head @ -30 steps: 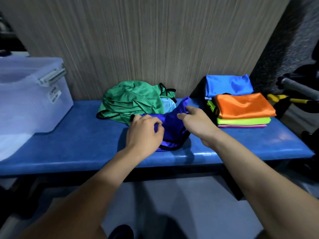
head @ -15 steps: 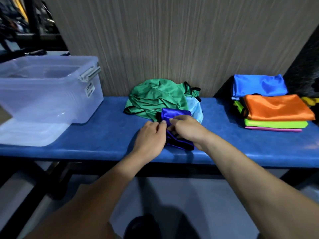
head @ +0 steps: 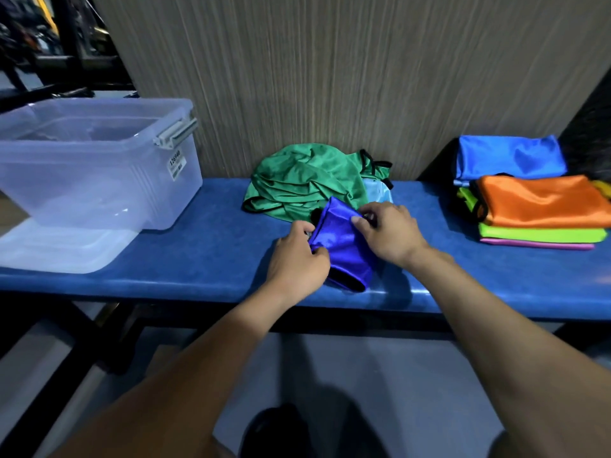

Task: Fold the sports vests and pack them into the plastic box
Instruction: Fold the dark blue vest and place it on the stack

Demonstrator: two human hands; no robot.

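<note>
Gripping a folded royal-blue vest (head: 342, 242) on the blue bench (head: 198, 259), the left hand (head: 296, 256) pinches its left edge and the right hand (head: 390, 233) its top; the clear plastic box (head: 99, 180) sits well left of the vest.

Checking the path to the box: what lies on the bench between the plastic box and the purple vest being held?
Only bare blue bench separates the plastic box from the purple vest in the head view.

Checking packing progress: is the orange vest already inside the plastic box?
No, the orange vest lies atop the folded stack on the blue bench, far from the plastic box.
</note>
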